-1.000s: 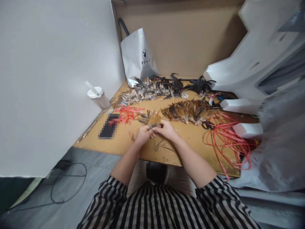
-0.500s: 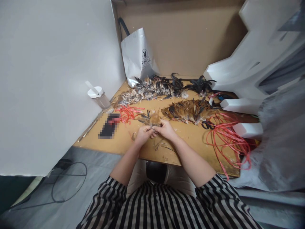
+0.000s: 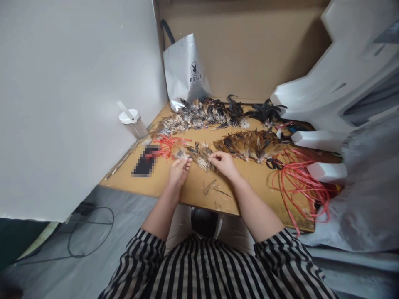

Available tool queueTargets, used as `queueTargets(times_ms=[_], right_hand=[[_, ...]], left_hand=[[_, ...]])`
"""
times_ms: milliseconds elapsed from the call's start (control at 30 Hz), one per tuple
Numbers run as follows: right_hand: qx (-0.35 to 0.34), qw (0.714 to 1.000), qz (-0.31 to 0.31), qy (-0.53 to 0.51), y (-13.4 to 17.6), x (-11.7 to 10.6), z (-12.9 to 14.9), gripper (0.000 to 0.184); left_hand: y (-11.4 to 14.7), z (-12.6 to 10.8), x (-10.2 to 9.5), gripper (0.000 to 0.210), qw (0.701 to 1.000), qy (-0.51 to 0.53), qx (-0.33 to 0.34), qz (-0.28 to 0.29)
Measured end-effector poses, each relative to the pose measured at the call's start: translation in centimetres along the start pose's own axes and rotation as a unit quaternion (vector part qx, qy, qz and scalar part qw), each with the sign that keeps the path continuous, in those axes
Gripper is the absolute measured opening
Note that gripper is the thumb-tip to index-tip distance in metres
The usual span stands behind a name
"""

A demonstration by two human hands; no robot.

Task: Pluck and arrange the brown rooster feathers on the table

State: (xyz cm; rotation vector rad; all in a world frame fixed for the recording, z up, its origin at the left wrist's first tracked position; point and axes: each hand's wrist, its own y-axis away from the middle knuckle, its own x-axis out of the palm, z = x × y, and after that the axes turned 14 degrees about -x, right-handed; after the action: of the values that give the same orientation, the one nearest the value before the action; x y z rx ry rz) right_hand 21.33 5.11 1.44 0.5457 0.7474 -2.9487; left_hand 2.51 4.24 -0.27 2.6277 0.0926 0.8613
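Observation:
My left hand (image 3: pixel 179 170) pinches a small bunch of light brown feathers (image 3: pixel 178 150), its tips pointing away from me. Just to the right, a loose heap of brown and dark feathers (image 3: pixel 201 157) lies on the table. At the right edge of that heap is my right hand (image 3: pixel 225 165), thumb and forefinger pinched together on a feather there; the feather itself is hardly visible. Beyond my right hand lies a long row of glossy brown feathers (image 3: pixel 249 145). Stray feathers (image 3: pixel 212 187) are scattered nearer the table's front edge.
Red plastic strings lie in a small bunch (image 3: pixel 170 143) on the left and a large tangle (image 3: pixel 299 178) on the right, near black-handled scissors (image 3: pixel 274 162). A speckled feather row (image 3: pixel 199 114), silver bag (image 3: pixel 183 70), lidded cup (image 3: pixel 134 124) and blurred dark phone-like object (image 3: pixel 145 162) surround the work area.
My hands, together before, have moved apart. The left one has gone left and forward with its feather bunch; the right one now touches the loose heap. The view has shifted slightly.

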Motion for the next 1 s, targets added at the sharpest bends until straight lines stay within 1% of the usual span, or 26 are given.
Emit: queueTargets(times_ms=[67,133,333,433,567,700,800,867,933,1000], right_hand=[[-0.036,0.998,0.015,0.040,0.2,0.2,-0.1,0.015],[-0.055,0.996,0.026,0.068,0.1,0.6,-0.1,0.015],[-0.051,0.985,0.026,0.161,-1.2,1.1,0.7,0.015],[-0.011,0.974,0.072,0.214,-1.8,0.6,1.6,0.015],[0.053,0.945,0.144,0.289,-2.0,-0.3,3.1,0.014],[0.075,0.926,0.171,0.327,-2.2,-0.2,4.2,0.014],[0.092,0.920,0.177,0.336,-2.3,0.2,4.0,0.012],[0.095,0.926,0.171,0.322,-2.3,0.3,3.4,0.008],[0.088,0.947,0.158,0.266,-2.2,0.2,2.5,0.009],[0.095,0.973,0.131,0.166,-2.0,-0.2,1.8,0.013]], left_hand=[[0.0,0.1,0.1,0.020,1.000,0.003,-0.006,0.003],[0.0,0.1,0.2,0.020,1.000,-0.001,-0.007,0.000],[0.1,0.1,0.3,0.024,1.000,-0.006,0.001,0.003],[0.2,0.1,0.4,0.024,1.000,0.004,-0.004,0.009],[0.2,0.3,0.4,0.025,1.000,0.006,-0.012,0.026],[0.3,0.4,0.5,0.026,0.999,-0.004,-0.018,0.036],[0.3,0.5,0.5,0.026,0.998,-0.009,-0.029,0.052],[0.4,0.5,0.5,0.025,0.998,-0.013,-0.034,0.058],[0.4,0.5,0.6,0.025,0.997,-0.017,-0.038,0.061],[0.4,0.5,0.6,0.025,0.997,-0.025,-0.043,0.065]])
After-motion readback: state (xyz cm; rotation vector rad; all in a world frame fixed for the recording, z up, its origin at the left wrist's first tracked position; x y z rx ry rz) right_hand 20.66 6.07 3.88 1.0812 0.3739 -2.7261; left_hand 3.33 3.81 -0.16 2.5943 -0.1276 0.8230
